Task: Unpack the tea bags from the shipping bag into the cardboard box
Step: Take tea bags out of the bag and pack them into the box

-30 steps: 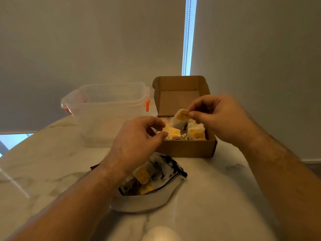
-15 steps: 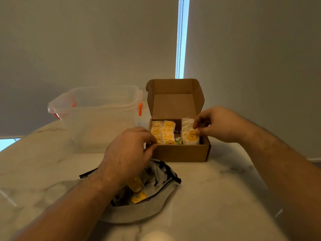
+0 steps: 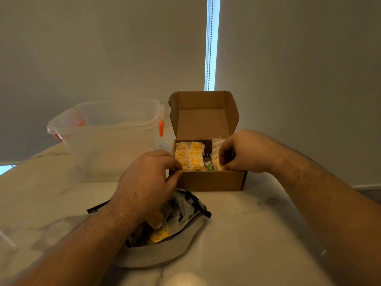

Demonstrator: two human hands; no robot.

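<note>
The open cardboard box (image 3: 208,181) stands on the table with its lid upright. Yellow-tagged tea bags (image 3: 190,155) fill its left half in rows. My right hand (image 3: 245,151) is over the box's right half and pinches a white tea bag (image 3: 216,150) standing there. My left hand (image 3: 148,182) hovers above the shipping bag (image 3: 165,252), its curled fingertips and thumb pinching the box's front left corner. The bag lies open in front of the box, with a few yellow tea bags (image 3: 159,234) showing in its mouth.
A clear plastic tub (image 3: 107,139) with orange latches stands left of the box. The marble table (image 3: 247,234) runs back to drawn window blinds (image 3: 103,58). A pale rounded object (image 3: 183,280) shows at the bottom edge.
My right hand has lowered its tea bag from above the box into the right half. My left hand has drawn back from inside the box to its front left corner.
</note>
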